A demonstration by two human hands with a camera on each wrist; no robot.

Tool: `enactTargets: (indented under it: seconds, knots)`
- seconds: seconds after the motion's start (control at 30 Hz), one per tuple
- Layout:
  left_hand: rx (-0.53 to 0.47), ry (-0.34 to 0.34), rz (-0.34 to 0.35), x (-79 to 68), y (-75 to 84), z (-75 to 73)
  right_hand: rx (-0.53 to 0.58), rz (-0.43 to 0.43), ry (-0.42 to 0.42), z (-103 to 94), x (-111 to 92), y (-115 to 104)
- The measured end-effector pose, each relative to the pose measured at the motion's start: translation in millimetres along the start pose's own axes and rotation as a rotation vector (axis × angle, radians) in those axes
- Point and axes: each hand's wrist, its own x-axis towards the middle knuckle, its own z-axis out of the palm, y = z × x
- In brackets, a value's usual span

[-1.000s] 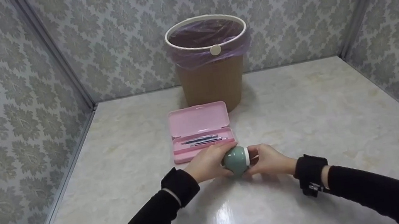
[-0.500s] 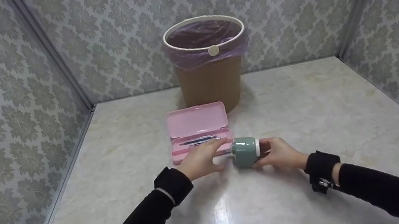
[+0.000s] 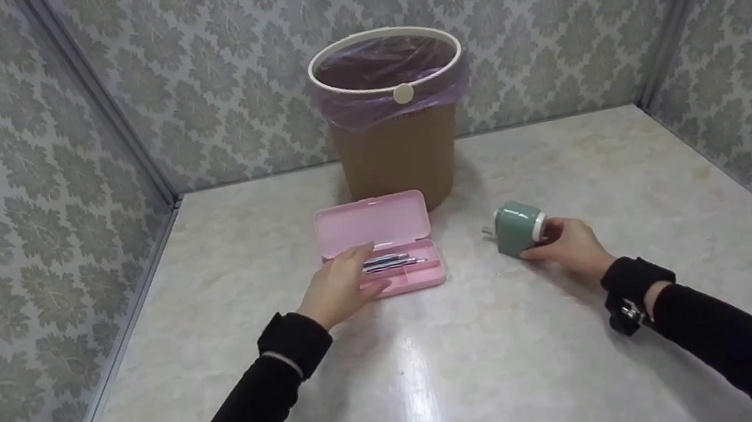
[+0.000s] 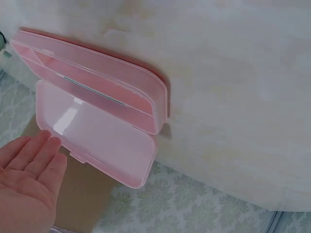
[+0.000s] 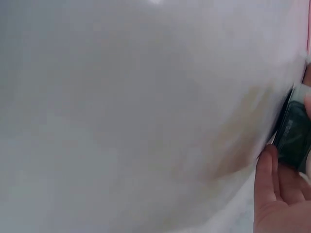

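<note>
My right hand [image 3: 576, 247] holds a green pencil sharpener [image 3: 518, 229] by its white end, off to the right of the pencil case. A small silvery piece sticks out of its left side. In the right wrist view only part of the sharpener's dark green body [image 5: 294, 136] shows at the right edge, among the fingers. My left hand [image 3: 336, 286] is over the left part of an open pink pencil case [image 3: 426, 276], fingers extended and holding nothing. Several pens or pencils [image 3: 390, 262] lie in the case, partly hidden by that hand. The left wrist view shows the raised lid [image 4: 97, 136] near straight fingers.
Behind the case stands a brown trash bin [image 3: 398, 156] with a cream rim and a purple liner bag. Patterned wall panels [image 3: 218, 79] close off the back and both sides of the pale marbled table [image 3: 554, 377].
My hands have separated. The left let go of the sharpener and moved left over the pencil case; the right carried the sharpener right and away from me, tilting it.
</note>
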Motion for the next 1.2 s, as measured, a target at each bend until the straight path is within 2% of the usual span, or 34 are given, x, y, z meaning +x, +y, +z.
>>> enactTargets:
  seconds: [0.27, 0.47, 0.67, 0.87, 1.2]
  knots:
    - [0.028, 0.044, -0.071, 2.5, -12.4, -1.6, -0.034, 0.219, 0.217, -27.2, 14.3, 7.3]
    - [0.041, 0.055, -0.145, 5.9, -14.6, -3.8, -0.089, 0.280, 0.325, -31.8, 21.0, 8.6]
    - [0.047, 0.066, -0.157, 9.1, -13.6, -1.1, -0.071, 0.315, 0.384, -27.3, 21.6, 6.3]
    - [0.047, 0.062, -0.160, 13.2, -14.3, 3.8, -0.044, 0.298, 0.413, -22.6, 18.0, 2.1]
    - [0.053, 0.050, -0.165, 21.4, -12.2, -1.9, -0.078, 0.275, 0.336, -26.9, 15.3, 0.4]
